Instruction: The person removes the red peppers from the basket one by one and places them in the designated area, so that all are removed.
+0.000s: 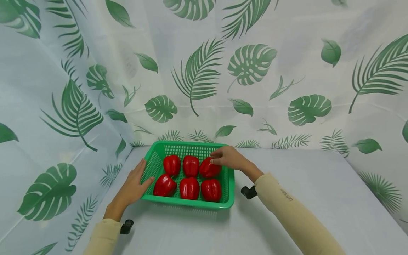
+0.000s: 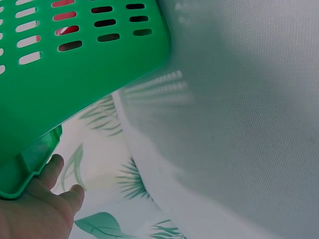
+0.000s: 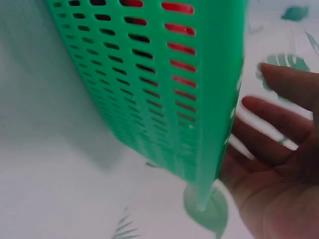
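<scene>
Several glossy red bell peppers (image 1: 189,188) lie in two rows inside a green plastic basket (image 1: 191,203) with slotted walls. At the basket's left side my left hand (image 1: 132,187) rests along the rim, its fingers straight and its thumb reaching over the edge. My right hand (image 1: 232,158) hovers over the far right corner, fingers loosely bent and spread, with its fingertips right at the back right pepper (image 1: 210,168). Only slivers of red show through the slots in the right wrist view, where the right hand (image 3: 279,149) is beside the rim.
The basket stands on a white-covered table (image 1: 312,191). White cloth with green leaf prints (image 1: 197,71) rises behind the table and along its sides. A black wrist camera mount (image 1: 126,226) sits at the left wrist, another mount (image 1: 248,192) at the right.
</scene>
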Demonstrator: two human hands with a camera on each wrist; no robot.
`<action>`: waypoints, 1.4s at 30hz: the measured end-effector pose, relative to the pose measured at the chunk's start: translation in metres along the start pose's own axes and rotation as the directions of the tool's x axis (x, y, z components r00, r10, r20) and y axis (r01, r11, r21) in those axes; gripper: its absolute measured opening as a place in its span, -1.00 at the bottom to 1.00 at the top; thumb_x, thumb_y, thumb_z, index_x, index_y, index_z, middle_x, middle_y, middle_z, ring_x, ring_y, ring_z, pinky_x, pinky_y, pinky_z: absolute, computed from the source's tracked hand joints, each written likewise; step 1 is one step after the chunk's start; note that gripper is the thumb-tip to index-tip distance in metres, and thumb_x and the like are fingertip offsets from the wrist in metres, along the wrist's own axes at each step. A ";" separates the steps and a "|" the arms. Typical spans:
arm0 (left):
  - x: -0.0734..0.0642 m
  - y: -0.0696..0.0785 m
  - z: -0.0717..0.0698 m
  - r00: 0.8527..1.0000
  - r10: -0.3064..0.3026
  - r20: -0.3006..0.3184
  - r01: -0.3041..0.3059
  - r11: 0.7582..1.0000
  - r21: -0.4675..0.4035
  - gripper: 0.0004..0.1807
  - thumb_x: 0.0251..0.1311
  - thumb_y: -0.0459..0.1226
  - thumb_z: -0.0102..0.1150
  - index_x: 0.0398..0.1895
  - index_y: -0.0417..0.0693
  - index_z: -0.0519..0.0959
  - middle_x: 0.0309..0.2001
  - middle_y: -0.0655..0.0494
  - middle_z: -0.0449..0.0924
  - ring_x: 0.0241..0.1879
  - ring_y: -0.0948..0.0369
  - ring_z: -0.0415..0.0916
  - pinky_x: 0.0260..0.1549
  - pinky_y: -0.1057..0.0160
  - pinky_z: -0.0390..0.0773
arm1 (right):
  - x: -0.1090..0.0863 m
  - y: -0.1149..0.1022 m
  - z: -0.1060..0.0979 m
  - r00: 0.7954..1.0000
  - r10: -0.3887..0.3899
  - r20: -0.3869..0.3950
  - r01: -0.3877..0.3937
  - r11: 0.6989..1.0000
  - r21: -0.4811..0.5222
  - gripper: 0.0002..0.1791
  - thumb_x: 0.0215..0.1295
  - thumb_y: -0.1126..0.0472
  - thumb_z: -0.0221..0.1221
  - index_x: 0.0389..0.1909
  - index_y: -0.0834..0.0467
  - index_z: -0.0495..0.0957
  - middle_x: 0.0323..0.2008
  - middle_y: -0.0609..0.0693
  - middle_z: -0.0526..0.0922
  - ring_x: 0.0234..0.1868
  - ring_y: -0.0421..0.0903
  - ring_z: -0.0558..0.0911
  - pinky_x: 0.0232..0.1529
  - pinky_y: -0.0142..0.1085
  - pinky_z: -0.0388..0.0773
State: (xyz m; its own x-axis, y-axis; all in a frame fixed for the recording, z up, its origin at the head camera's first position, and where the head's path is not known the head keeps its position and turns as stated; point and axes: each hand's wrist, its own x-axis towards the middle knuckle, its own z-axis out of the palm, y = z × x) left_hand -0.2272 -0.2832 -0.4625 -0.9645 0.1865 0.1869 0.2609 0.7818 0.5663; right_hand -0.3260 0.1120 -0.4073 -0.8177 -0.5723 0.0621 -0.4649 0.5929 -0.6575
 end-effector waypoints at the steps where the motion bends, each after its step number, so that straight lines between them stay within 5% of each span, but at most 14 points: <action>1: 0.000 0.000 0.000 1.000 0.000 0.000 0.000 1.000 -0.002 -0.10 0.60 -0.06 0.07 0.68 -0.46 -0.05 0.69 -0.37 -0.11 0.65 -0.31 -0.14 0.53 -0.43 -0.16 | 0.001 -0.001 0.001 1.000 -0.002 0.021 0.002 0.999 -0.034 -0.53 0.50 0.19 0.29 0.26 0.42 0.64 0.16 0.27 0.73 0.22 0.23 0.68 0.19 0.04 0.67; 5: 0.001 0.002 0.000 1.000 0.006 -0.001 -0.006 1.000 -0.007 -0.11 0.60 -0.08 0.08 0.68 -0.46 -0.06 0.69 -0.37 -0.12 0.65 -0.31 -0.14 0.53 -0.43 -0.17 | 0.007 -0.005 0.009 0.997 0.026 0.067 -0.015 0.987 -0.162 -0.51 0.47 0.14 0.35 0.22 0.42 0.64 0.05 0.26 0.76 0.10 0.17 0.72 0.09 -0.05 0.72; 11: 0.004 0.005 0.001 1.000 0.020 0.001 -0.020 1.000 -0.011 -0.11 0.60 -0.07 0.08 0.68 -0.46 -0.05 0.69 -0.37 -0.10 0.64 -0.31 -0.12 0.53 -0.43 -0.14 | 0.011 -0.011 0.019 0.987 0.132 0.087 -0.111 0.972 -0.208 -0.70 0.44 0.06 0.41 -0.24 0.23 0.62 -0.47 0.00 0.61 -0.40 -0.10 0.58 -0.36 -0.33 0.59; 21: 0.003 0.005 -0.002 1.000 0.015 -0.007 -0.015 1.000 -0.005 -0.11 0.59 -0.07 0.07 0.68 -0.45 -0.05 0.69 -0.37 -0.10 0.64 -0.32 -0.12 0.53 -0.43 -0.16 | 0.014 -0.016 0.025 0.991 0.088 0.103 -0.067 0.978 -0.195 -0.41 0.38 0.21 0.44 0.34 0.38 0.58 0.06 0.19 0.74 0.05 0.08 0.65 0.02 -0.12 0.74; 42: 0.000 -0.002 0.000 1.000 0.008 -0.001 -0.008 1.000 -0.013 -0.12 0.60 -0.07 0.07 0.68 -0.44 -0.02 0.69 -0.35 -0.11 0.64 -0.33 -0.12 0.53 -0.43 -0.13 | 0.009 -0.008 0.010 0.996 0.042 0.074 -0.045 0.998 0.034 -0.42 0.40 0.22 0.41 0.34 0.41 0.57 0.20 0.25 0.71 0.22 0.18 0.66 0.19 0.01 0.67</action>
State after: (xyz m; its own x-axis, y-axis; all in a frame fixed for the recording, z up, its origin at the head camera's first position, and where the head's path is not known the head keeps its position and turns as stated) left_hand -0.2276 -0.2846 -0.4639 -0.9625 0.1918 0.1919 0.2687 0.7724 0.5755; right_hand -0.3264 0.0963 -0.4094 -0.8090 -0.5874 -0.0217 -0.4163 0.5985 -0.6845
